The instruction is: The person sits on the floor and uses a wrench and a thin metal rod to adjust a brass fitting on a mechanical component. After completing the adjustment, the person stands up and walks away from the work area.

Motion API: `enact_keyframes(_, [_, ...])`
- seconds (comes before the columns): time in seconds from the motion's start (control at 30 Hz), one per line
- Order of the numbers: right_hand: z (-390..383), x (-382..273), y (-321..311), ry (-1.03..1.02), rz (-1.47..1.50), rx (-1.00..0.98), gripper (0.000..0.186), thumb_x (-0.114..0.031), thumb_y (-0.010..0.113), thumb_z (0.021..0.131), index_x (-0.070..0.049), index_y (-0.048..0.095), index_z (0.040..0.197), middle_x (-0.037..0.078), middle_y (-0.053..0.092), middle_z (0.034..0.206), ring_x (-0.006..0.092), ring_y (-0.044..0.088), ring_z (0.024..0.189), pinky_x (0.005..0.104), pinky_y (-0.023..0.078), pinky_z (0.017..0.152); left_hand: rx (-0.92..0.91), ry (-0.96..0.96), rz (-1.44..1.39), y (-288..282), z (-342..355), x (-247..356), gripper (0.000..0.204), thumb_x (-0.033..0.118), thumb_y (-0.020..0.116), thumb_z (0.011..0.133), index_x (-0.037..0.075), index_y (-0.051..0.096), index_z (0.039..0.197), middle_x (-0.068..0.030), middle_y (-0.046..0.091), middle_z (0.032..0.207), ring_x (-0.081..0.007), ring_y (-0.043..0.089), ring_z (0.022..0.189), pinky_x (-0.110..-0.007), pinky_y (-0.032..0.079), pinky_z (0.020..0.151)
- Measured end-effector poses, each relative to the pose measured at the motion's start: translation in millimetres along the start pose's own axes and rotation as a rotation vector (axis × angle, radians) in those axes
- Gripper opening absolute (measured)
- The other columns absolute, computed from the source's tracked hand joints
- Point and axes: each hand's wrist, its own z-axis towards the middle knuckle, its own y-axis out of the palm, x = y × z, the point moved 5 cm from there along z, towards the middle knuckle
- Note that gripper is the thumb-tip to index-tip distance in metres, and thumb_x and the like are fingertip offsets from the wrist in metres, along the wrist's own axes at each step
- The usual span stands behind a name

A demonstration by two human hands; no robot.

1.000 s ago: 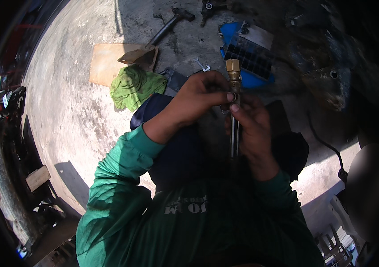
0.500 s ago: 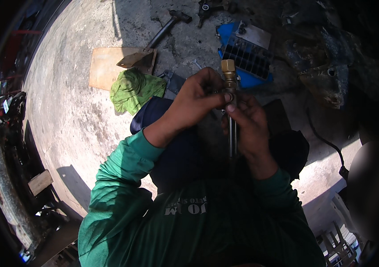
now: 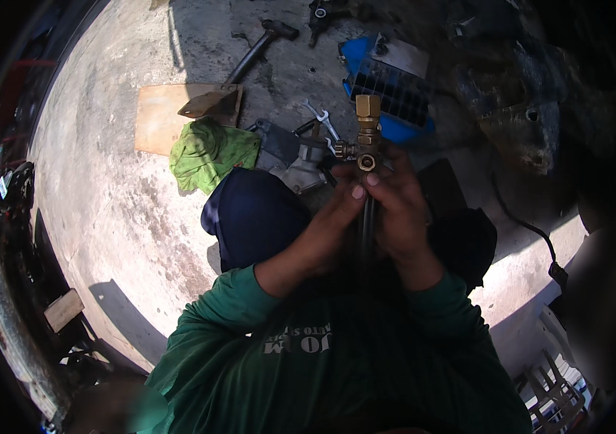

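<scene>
A brass valve fitting [image 3: 368, 141] stands upright in front of me. It has a hex nut on top, a side outlet to the left and a round open port facing me. Below it runs a dark metal tube [image 3: 368, 224]. My left hand [image 3: 328, 228] is closed around the base of the fitting from the left, its thumb just under the port. From the other side my right hand [image 3: 402, 210] grips it too, and the two thumbs meet in front. The fingers behind the fitting are partly hidden.
On the concrete floor lie a green cloth [image 3: 214, 155], a wooden board [image 3: 156, 119] with a flat metal blade, a hammer [image 3: 253, 54], wrenches [image 3: 324, 119] and a grey metal housing [image 3: 306, 166]. A blue compartment case [image 3: 402, 90] lies beyond; a dark cable [image 3: 521, 217] at right.
My left hand has moved down from the fitting's side to its base, uncovering the side outlet and port. The wrenches and grey housing now show more fully.
</scene>
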Motion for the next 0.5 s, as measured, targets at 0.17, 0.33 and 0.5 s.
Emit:
enact_keyframes(0.17, [-0.3,-0.5,-8.1,-0.119,-0.206,-0.015,0.052,-0.007,0.053,0.095,0.0,0.035,0.144,0.02,0.062,0.126,0.0248,0.062,0.115,0.0376,0.046,0.101,0.062,0.298,0.583,-11.7,2.3,19.2,0.05,0.032,0.055,0.104,-0.003,0.047,0.138,-0.016,0.063,0.122,-0.0195,0.063,0.108,-0.032,0.05,0.092])
enact_keyframes(0.33, [2.7,-9.7,0.0,-0.04,-0.207,-0.074,0.047,-0.014,0.049,0.097,0.002,0.041,0.141,0.02,0.062,0.127,0.0254,0.062,0.116,0.0388,0.045,0.103,0.039,0.133,0.564,-16.7,3.8,23.6,0.038,0.026,0.061,0.101,-0.006,0.06,0.121,-0.0073,0.069,0.091,-0.0117,0.064,0.082,-0.027,0.051,0.073])
enact_keyframes(0.5, [6.5,-8.8,-7.8,0.019,-0.159,-0.02,0.041,-0.016,0.047,0.097,0.006,0.048,0.131,0.019,0.066,0.118,0.0255,0.064,0.113,0.0377,0.047,0.101,0.098,0.198,0.613,-17.1,6.9,21.6,0.031,0.022,0.061,0.101,-0.005,0.062,0.117,-0.0026,0.065,0.084,-0.0063,0.059,0.073,-0.024,0.048,0.062])
